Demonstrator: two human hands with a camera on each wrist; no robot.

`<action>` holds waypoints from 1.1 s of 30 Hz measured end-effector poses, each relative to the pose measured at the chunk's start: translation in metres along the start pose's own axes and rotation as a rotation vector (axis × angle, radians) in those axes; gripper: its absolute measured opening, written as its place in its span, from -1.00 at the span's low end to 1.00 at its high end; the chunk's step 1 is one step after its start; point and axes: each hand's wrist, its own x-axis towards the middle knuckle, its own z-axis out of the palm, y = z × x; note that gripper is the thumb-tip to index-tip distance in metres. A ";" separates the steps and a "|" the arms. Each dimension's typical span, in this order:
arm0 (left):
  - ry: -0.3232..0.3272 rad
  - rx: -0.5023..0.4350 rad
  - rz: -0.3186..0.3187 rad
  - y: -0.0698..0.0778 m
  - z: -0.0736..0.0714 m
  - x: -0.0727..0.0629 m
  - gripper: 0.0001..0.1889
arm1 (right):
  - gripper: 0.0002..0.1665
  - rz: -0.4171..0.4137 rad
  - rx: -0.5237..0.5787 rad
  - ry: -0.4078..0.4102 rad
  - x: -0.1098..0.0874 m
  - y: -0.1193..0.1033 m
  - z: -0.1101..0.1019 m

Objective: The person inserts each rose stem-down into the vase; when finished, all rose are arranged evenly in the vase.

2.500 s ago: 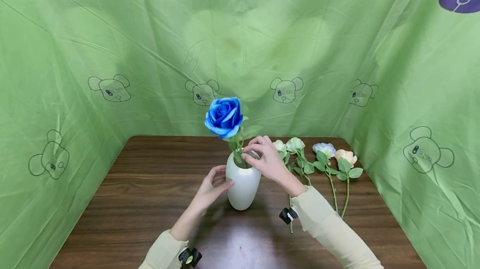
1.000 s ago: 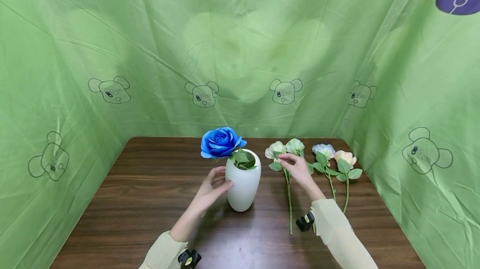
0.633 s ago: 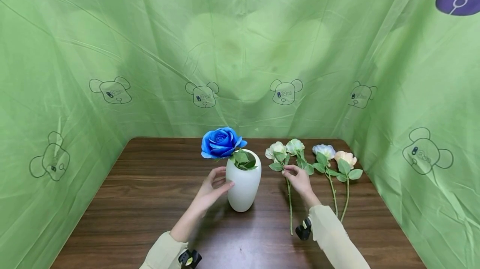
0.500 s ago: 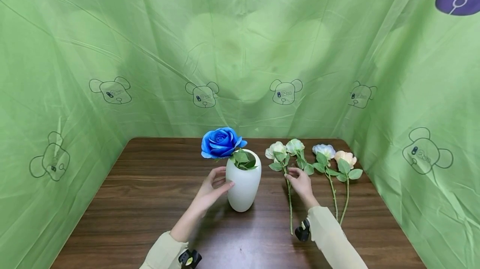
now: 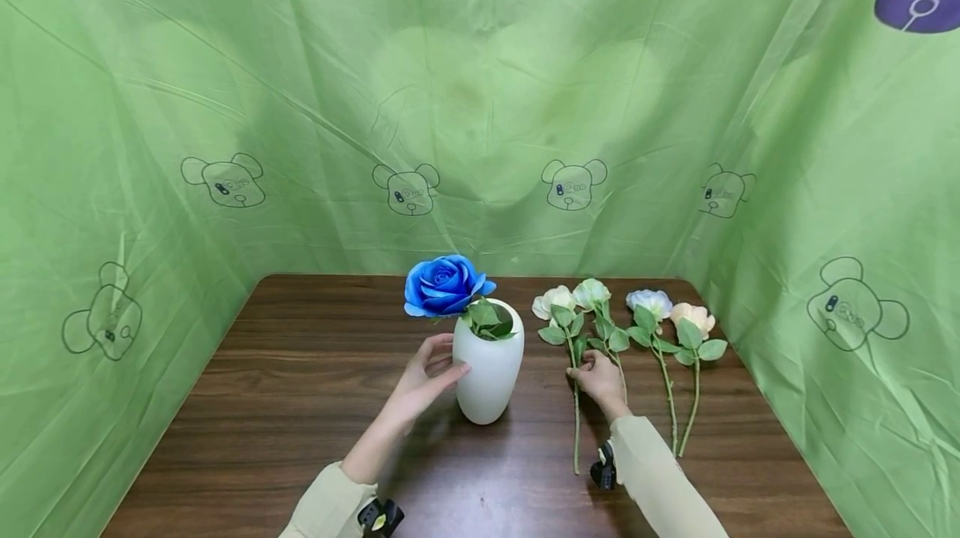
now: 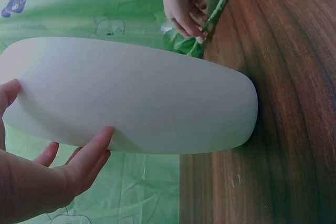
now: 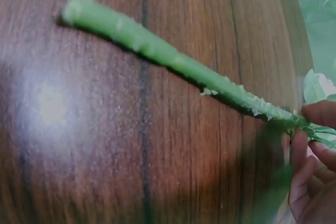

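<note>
A white vase stands upright on the table, with a blue rose leaning out to the left over its rim. My left hand holds the vase's left side; in the left wrist view, thumb and fingers lie against its smooth wall. To the right, my right hand pinches the stem of a cream-white rose lying on the table. The right wrist view shows the stem running from the fingertips to its cut end, low over the wood.
Beside the cream-white rose lie a pale green rose, a pale blue-violet rose and a peach rose. Green cloth walls off the back and sides of the brown wooden table.
My right hand has left the blue rose, which sank lower into the vase, moved right and slid down to the cream-white rose's stem. The left hand has stayed at the vase.
</note>
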 end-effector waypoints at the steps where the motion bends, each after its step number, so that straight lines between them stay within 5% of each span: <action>1: 0.000 -0.001 0.001 0.000 0.000 0.000 -0.42 | -0.58 -0.008 -0.025 0.003 0.000 -0.001 0.000; 6: 0.004 0.000 0.003 0.000 0.000 0.000 -0.43 | -0.82 0.005 -0.013 -0.006 0.000 -0.003 0.003; 19: -0.003 -0.008 0.001 0.001 0.000 -0.001 -0.41 | -0.79 0.098 0.421 -0.192 -0.004 -0.005 -0.005; 27: 0.005 0.005 -0.004 0.000 0.000 0.000 -0.43 | -0.81 -0.012 0.628 -0.308 -0.007 -0.019 -0.017; 33: 0.008 0.008 -0.001 -0.001 0.000 0.000 -0.42 | -0.81 -0.095 0.691 -0.282 -0.011 -0.039 -0.025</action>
